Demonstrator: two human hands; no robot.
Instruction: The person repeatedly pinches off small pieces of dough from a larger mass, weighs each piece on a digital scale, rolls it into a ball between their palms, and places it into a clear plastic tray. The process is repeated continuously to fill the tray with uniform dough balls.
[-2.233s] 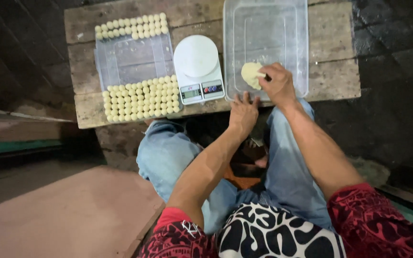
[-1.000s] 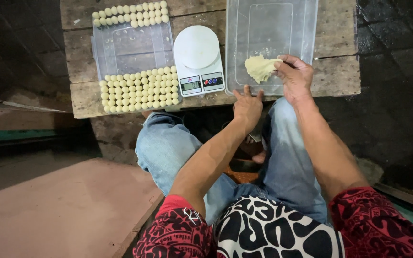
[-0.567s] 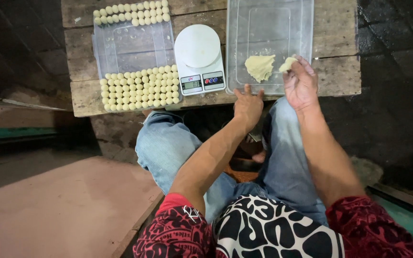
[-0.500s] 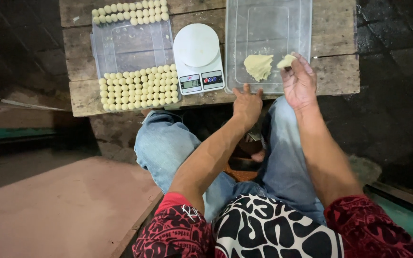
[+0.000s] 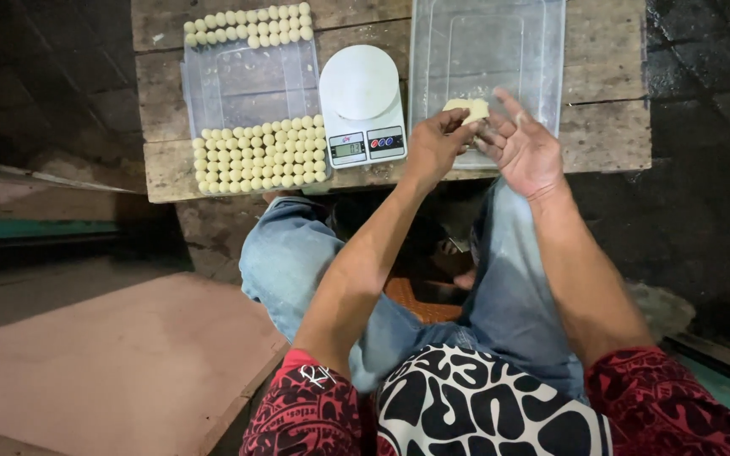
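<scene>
Both hands meet over the clear plastic tub [image 5: 542, 51] on the wooden tabletop [image 5: 610, 127]: left hand [image 5: 434, 145] pinches a pale dough lump [image 5: 467, 108], right hand [image 5: 521, 145] open-fingered beside it, right of the white kitchen scale [image 5: 361, 101].

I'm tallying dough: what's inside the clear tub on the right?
The right tub looks bare across its far part. A pale dough lump shows at its near end; the left hand and right hand cover the rest.

makeshift food workshop, plank table [image 5: 610, 135], kitchen scale [image 5: 362, 105], dough balls [image 5: 262, 154]
</scene>
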